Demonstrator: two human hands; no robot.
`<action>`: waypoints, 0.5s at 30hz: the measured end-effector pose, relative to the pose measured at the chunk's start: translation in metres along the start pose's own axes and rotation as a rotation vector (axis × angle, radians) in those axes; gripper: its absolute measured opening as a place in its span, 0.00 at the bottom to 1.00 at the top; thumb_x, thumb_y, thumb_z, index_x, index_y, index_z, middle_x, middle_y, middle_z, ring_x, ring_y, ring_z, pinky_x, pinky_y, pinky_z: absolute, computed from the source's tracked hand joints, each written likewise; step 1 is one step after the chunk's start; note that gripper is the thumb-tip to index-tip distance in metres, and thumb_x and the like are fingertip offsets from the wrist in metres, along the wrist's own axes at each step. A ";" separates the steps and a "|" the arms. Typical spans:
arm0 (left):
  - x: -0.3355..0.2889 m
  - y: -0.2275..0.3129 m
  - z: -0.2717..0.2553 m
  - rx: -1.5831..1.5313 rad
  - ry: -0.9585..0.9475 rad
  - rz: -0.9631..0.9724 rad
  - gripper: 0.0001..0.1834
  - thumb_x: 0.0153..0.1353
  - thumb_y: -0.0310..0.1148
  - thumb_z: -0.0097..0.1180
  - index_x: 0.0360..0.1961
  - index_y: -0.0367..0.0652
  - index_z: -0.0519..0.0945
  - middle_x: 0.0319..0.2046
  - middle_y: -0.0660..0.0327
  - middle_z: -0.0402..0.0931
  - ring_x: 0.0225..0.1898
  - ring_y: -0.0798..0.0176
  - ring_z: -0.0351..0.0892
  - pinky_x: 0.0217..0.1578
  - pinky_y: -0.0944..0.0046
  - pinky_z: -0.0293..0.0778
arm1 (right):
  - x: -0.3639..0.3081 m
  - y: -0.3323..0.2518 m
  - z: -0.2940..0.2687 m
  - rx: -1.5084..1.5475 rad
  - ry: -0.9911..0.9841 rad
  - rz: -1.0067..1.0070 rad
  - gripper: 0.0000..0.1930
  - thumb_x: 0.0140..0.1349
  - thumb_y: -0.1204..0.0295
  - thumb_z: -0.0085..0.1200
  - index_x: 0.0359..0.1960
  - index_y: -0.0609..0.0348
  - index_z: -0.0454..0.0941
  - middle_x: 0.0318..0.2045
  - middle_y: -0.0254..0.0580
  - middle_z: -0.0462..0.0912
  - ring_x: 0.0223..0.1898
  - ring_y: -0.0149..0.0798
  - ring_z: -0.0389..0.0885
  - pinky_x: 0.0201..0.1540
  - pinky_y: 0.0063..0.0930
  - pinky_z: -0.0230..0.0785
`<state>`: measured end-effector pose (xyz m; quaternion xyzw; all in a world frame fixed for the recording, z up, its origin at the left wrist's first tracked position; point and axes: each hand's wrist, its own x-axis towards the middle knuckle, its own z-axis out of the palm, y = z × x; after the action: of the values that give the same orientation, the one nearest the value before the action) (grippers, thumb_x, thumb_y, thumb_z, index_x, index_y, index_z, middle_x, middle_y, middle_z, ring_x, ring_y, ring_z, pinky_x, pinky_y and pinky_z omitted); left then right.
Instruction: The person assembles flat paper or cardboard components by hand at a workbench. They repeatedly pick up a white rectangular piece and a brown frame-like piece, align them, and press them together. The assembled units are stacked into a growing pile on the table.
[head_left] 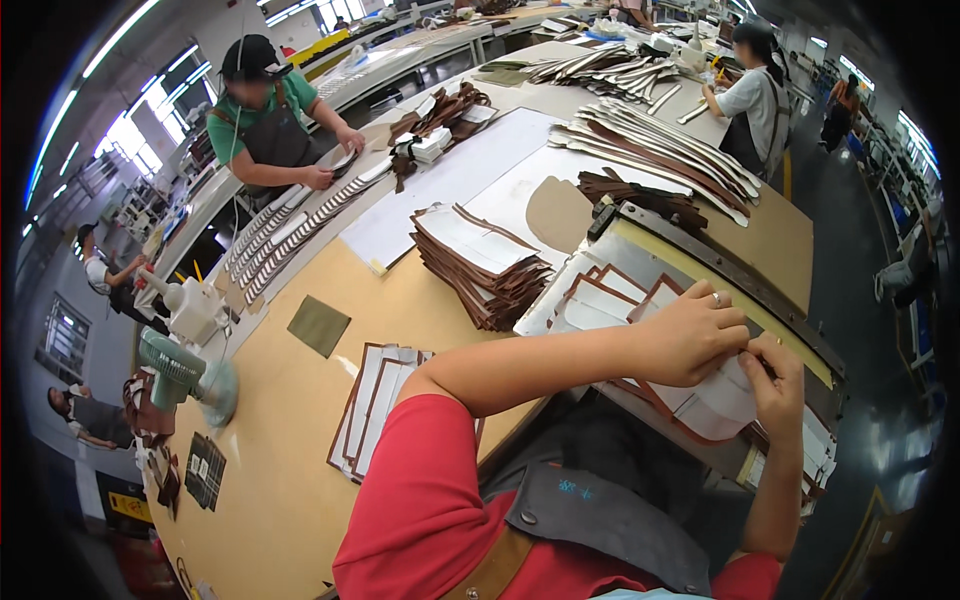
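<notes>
A white-backed panel with a brown edge [712, 408] is held in front of me, over the near side of a metal-framed machine [700, 245]. My left hand [690, 335], with a ring on one finger, is closed at the panel's upper edge. Close beside it, my right hand [775, 385] pinches the panel's right side between thumb and fingers. Just beyond my left forearm, more brown-edged white panels [595, 302] lie overlapping on the machine's bed. The fingertips of my left hand are partly hidden.
A tall stack of brown-edged panels [478, 262] stands left of the machine. Several white panels [375, 405] lie by my left elbow, near a green square [318, 326]. A green fan [180, 370] stands at the left. Across the table a co-worker [270, 130] handles strips.
</notes>
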<state>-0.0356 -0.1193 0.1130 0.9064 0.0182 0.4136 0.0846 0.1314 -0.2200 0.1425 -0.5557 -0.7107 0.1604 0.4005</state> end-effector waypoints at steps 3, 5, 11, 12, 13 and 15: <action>0.003 0.000 -0.006 0.069 -0.049 0.032 0.08 0.49 0.30 0.56 0.31 0.44 0.72 0.27 0.62 0.66 0.34 0.58 0.66 0.38 0.60 0.58 | -0.001 -0.006 0.004 0.025 0.034 0.045 0.02 0.56 0.81 0.51 0.29 0.68 0.72 0.21 0.43 0.70 0.25 0.37 0.69 0.30 0.26 0.61; 0.007 -0.003 -0.005 0.113 -0.059 0.053 0.10 0.46 0.30 0.57 0.31 0.44 0.72 0.27 0.62 0.66 0.34 0.58 0.66 0.39 0.61 0.58 | -0.001 -0.009 0.004 -0.010 0.063 0.040 0.02 0.56 0.82 0.51 0.30 0.68 0.72 0.22 0.43 0.69 0.25 0.37 0.69 0.31 0.26 0.62; 0.028 -0.006 -0.011 0.395 -0.046 0.184 0.11 0.47 0.32 0.53 0.35 0.44 0.75 0.37 0.63 0.72 0.46 0.59 0.68 0.52 0.54 0.58 | 0.012 -0.023 -0.010 -0.192 0.097 0.020 0.00 0.57 0.82 0.49 0.30 0.67 0.72 0.28 0.42 0.70 0.31 0.36 0.71 0.35 0.25 0.65; 0.034 -0.005 -0.014 0.449 0.068 0.196 0.12 0.47 0.32 0.53 0.36 0.45 0.76 0.40 0.63 0.71 0.49 0.59 0.67 0.54 0.52 0.56 | 0.014 -0.017 -0.012 -0.207 0.169 -0.029 0.01 0.58 0.82 0.49 0.30 0.67 0.71 0.28 0.41 0.70 0.31 0.35 0.71 0.35 0.25 0.65; 0.041 -0.003 -0.016 0.504 0.182 0.206 0.12 0.48 0.32 0.53 0.36 0.46 0.76 0.43 0.62 0.71 0.51 0.59 0.67 0.57 0.51 0.54 | 0.017 -0.005 -0.017 -0.220 0.239 -0.078 0.01 0.59 0.81 0.50 0.30 0.67 0.71 0.28 0.40 0.70 0.31 0.34 0.71 0.34 0.24 0.65; 0.046 -0.004 -0.014 0.517 0.323 0.209 0.14 0.48 0.32 0.53 0.39 0.47 0.77 0.53 0.60 0.67 0.58 0.57 0.63 0.62 0.45 0.47 | 0.025 0.030 -0.020 -0.172 0.483 -0.197 0.05 0.64 0.75 0.50 0.31 0.62 0.73 0.24 0.34 0.70 0.28 0.28 0.70 0.28 0.20 0.64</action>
<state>-0.0155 -0.1088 0.1555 0.8174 0.0428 0.5403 -0.1955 0.1644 -0.1915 0.1447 -0.5381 -0.6561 -0.0775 0.5234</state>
